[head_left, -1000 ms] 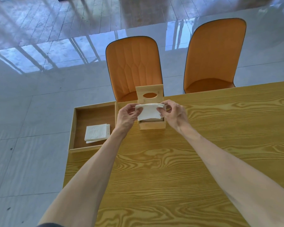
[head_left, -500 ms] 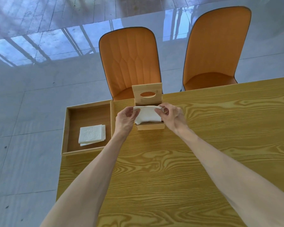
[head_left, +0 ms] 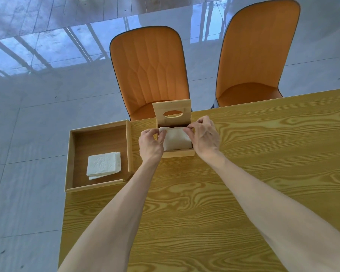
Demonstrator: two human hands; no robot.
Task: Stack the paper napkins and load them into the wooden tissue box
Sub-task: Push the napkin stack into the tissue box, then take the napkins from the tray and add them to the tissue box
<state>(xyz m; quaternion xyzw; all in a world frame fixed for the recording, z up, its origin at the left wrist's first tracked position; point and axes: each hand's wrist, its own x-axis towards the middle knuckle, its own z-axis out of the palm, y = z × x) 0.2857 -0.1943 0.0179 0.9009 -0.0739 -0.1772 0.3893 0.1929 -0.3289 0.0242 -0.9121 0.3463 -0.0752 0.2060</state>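
A small wooden tissue box [head_left: 178, 153] stands at the table's far edge, its lid [head_left: 172, 112] with an oval slot hinged up behind it. A white stack of napkins [head_left: 176, 138] sits in the box mouth. My left hand [head_left: 150, 146] pinches its left edge and my right hand [head_left: 203, 136] pinches its right edge. A second small pile of white napkins [head_left: 103, 164] lies in the wooden tray [head_left: 72, 158] to the left.
The tray overhangs the left end of the yellow wooden table [head_left: 243, 173]. Two orange chairs [head_left: 149, 71] [head_left: 257, 52] stand beyond the far edge, over a glossy grey tiled floor.
Both hands have lowered the napkin stack from above the box down into its opening. The camera view has tilted and come closer.
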